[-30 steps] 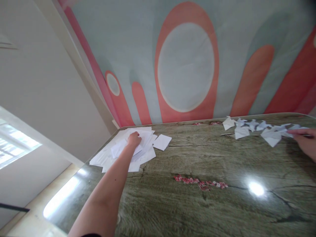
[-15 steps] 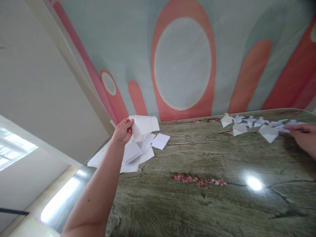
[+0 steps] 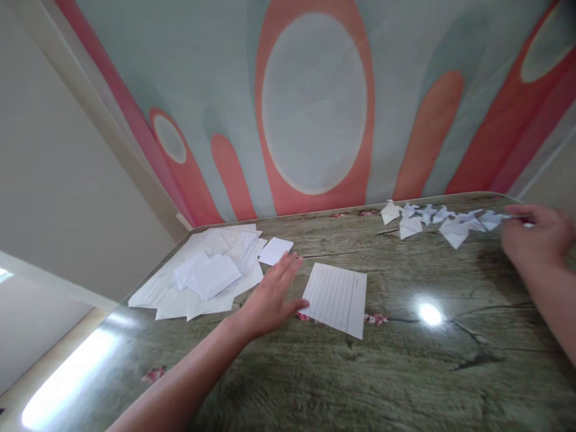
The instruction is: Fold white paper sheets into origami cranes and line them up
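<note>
The white square-looking paper sheet with ruled lines [image 3: 336, 300], held up over the pile at the left half a second ago, now lies flat near the middle of the wood-grain tabletop [image 3: 405, 372]; the left hand [image 3: 271, 298] has come right and nearer with it. Its fingers are spread and grip nothing; the thumb is at the sheet's left near corner, though whether it touches or hovers is unclear. The sheet thus lies to the right of these fingers, its ruled lines running far to near. Its sides look close in length, so a long axis cannot be told.

The right hand [image 3: 535, 237] is well apart from the sheet, farther off to the right, so the left is nearer. Its fingers are curled at the right end of a row of small folded white paper birds [image 3: 455, 231]; whether they pinch the last one cannot be made out. The loose pile of white paper sheets [image 3: 162, 288] is at the far left.
</note>
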`<state>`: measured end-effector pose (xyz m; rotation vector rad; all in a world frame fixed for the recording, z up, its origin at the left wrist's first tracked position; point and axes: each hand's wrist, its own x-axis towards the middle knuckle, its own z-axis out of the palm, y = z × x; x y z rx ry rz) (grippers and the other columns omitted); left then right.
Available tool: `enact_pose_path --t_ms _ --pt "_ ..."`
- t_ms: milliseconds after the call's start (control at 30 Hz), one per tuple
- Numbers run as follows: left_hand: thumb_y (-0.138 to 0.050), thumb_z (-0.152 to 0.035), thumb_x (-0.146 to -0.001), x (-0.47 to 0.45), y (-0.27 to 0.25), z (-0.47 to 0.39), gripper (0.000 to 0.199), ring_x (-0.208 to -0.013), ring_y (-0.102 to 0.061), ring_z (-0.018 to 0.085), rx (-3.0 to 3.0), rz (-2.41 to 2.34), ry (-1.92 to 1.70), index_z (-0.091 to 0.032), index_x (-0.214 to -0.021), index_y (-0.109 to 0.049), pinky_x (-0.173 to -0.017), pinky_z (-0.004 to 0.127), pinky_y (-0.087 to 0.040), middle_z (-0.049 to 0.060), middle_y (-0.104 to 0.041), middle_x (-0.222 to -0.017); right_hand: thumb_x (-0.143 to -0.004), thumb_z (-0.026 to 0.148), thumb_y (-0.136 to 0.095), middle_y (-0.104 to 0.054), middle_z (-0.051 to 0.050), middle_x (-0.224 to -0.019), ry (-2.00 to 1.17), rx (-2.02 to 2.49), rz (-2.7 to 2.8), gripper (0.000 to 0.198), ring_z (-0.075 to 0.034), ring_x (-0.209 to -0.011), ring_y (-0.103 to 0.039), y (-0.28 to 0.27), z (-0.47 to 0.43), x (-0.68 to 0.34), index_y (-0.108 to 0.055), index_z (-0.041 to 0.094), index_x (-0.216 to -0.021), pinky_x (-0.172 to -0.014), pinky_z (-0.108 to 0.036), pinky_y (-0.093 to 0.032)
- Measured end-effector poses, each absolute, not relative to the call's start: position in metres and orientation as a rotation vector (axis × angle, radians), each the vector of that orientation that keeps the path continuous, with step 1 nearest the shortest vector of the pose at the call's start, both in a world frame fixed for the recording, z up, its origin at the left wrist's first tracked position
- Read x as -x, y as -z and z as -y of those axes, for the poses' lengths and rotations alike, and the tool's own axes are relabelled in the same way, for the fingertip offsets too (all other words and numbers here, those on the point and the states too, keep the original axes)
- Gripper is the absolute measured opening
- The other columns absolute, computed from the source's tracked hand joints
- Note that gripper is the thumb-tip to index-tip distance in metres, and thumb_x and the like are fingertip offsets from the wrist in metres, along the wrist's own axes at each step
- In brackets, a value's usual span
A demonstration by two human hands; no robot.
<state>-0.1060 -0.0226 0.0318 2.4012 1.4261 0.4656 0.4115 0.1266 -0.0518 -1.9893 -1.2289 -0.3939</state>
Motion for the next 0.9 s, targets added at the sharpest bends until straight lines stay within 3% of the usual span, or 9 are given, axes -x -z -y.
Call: enact_pose_path --t_ms 67,133,333,400,500,600,667,733,900 --pt "-0.057 -0.063 -0.080 0.096 -0.033 0.042 0.095 -0.146 -0.004 0.030 -2.598 -1.218 -0.139 -0.022 -0.152 -0.011 -0.118 0.050 -0.014 0.012 -0.010 -0.159 -0.086 0.011 -0.045 -0.064 -0.028 -0.100 0.392 1.916 1.231 0.036 -0.031 -0.102 -0.053 0.038 -0.119 -0.397 -0.065 0.000 -0.113 -0.082 -0.041 -0.036" --pt "-0.047 -0.069 -0.082 0.086 -0.026 0.058 0.094 -0.146 -0.003 0.031 -2.657 -1.135 0.049 -0.021 -0.152 -0.008 -0.117 0.051 -0.012 0.014 -0.006 -0.158 -0.088 0.012 -0.041 -0.062 -0.028 -0.104 0.364 1.837 1.293 0.037 -0.030 -0.108 -0.050 0.020 -0.111 -0.378 -0.064 0.000 -0.114 -0.089 -0.040 -0.035" --pt "-0.046 -0.067 -0.083 0.060 -0.010 0.063 0.082 -0.145 -0.014 0.031 -2.649 -1.294 0.051 -0.016 -0.146 -0.030 -0.118 0.053 -0.010 0.018 -0.024 -0.155 -0.091 0.024 -0.045 -0.069 -0.007 -0.105 0.017 1.534 1.827 0.026 -0.016 -0.087 -0.062 -0.037 -0.082 -0.291 -0.069 0.019 -0.101 -0.080 -0.026 -0.046" --pt "-0.050 -0.066 -0.082 0.053 -0.014 0.053 0.083 -0.146 -0.009 0.030 -2.692 -1.231 0.000 -0.015 -0.145 -0.032 -0.118 0.052 -0.009 0.018 -0.019 -0.156 -0.090 0.032 -0.051 -0.070 -0.001 -0.103 -0.102 1.452 1.988 0.022 -0.015 -0.081 -0.064 -0.043 -0.063 -0.260 -0.068 0.024 -0.101 -0.074 -0.026 -0.050" --pt "-0.053 -0.066 -0.080 0.047 -0.019 0.035 0.093 -0.146 -0.003 0.030 -2.728 -1.102 0.000 -0.015 -0.150 -0.018 -0.118 0.052 -0.008 0.016 -0.008 -0.158 -0.089 0.043 -0.053 -0.061 -0.010 -0.126 -0.307 1.183 2.334 0.041 -0.024 -0.112 -0.059 -0.031 -0.021 -0.225 -0.059 0.020 -0.124 -0.094 -0.039 -0.048" --pt "-0.051 -0.066 -0.081 0.045 -0.018 0.025 0.092 -0.146 -0.010 0.030 -2.693 -1.046 0.090 -0.015 -0.150 -0.019 -0.118 0.050 -0.010 0.018 -0.016 -0.156 -0.083 0.058 -0.057 -0.042 -0.017 -0.146 -0.322 1.158 2.513 0.076 -0.032 -0.132 -0.041 -0.001 0.025 -0.212 -0.039 0.017 -0.144 -0.105 -0.050 -0.038" --pt "-0.052 -0.065 -0.081 0.044 -0.017 0.023 0.088 -0.145 -0.016 0.030 -2.702 -1.045 0.099 -0.016 -0.149 -0.023 -0.118 0.049 -0.013 0.018 -0.020 -0.155 -0.081 0.061 -0.057 -0.033 -0.016 -0.151 -0.309 1.179 2.590 0.087 -0.032 -0.138 -0.033 0.017 0.046 -0.212 -0.026 0.017 -0.150 -0.110 -0.053 -0.033" --pt "-0.052 -0.062 -0.083 0.041 -0.015 0.025 0.083 -0.144 -0.020 0.030 -2.746 -1.065 0.090 -0.016 -0.148 -0.027 -0.117 0.048 -0.017 0.018 -0.024 -0.154 -0.084 0.057 -0.056 -0.031 -0.015 -0.152 -0.255 1.219 2.608 0.084 -0.031 -0.139 -0.031 0.028 0.055 -0.213 -0.024 0.017 -0.150 -0.111 -0.054 -0.030" --pt "-0.046 -0.055 -0.090 0.033 -0.012 0.031 0.070 -0.139 -0.031 0.034 -2.865 -1.119 0.146 -0.012 -0.144 -0.034 -0.112 0.048 -0.028 0.022 -0.033 -0.149 -0.089 0.037 -0.057 -0.046 -0.016 -0.144 -0.058 1.213 2.575 0.058 -0.031 -0.131 -0.044 0.033 0.049 -0.206 -0.043 0.013 -0.141 -0.106 -0.053 -0.039"
